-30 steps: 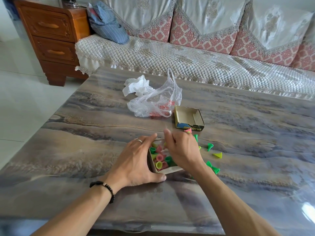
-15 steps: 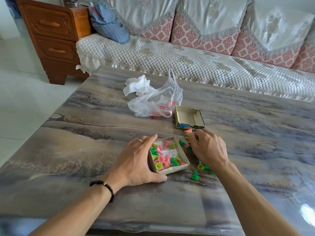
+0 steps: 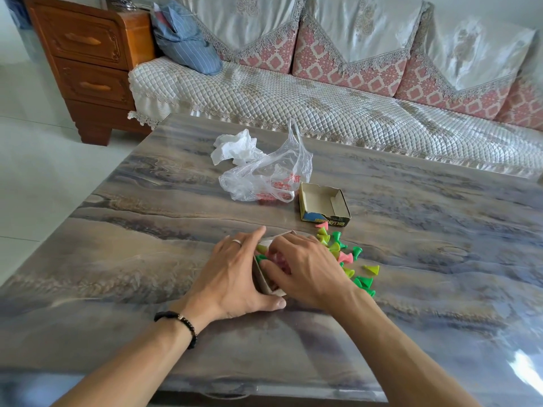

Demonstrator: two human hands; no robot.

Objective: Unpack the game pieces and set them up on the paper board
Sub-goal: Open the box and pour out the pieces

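Bare forearms, black beaded bracelet (image 3: 179, 322) on left wrist, 1 silver ring (image 3: 236, 241).

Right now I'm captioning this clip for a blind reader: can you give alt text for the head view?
A person's left hand steadies a small open box of game pieces on a marbled table while the right hand reaches into it. Green, yellow and pink cone pieces lie scattered beside the right hand, with an empty box lid and a plastic bag beyond.

We see small cone-shaped game pieces (image 3: 338, 254) in green, yellow and pink scattered on the table just right of a shallow cardboard box tray (image 3: 266, 284), which holds more pieces and sits tilted.
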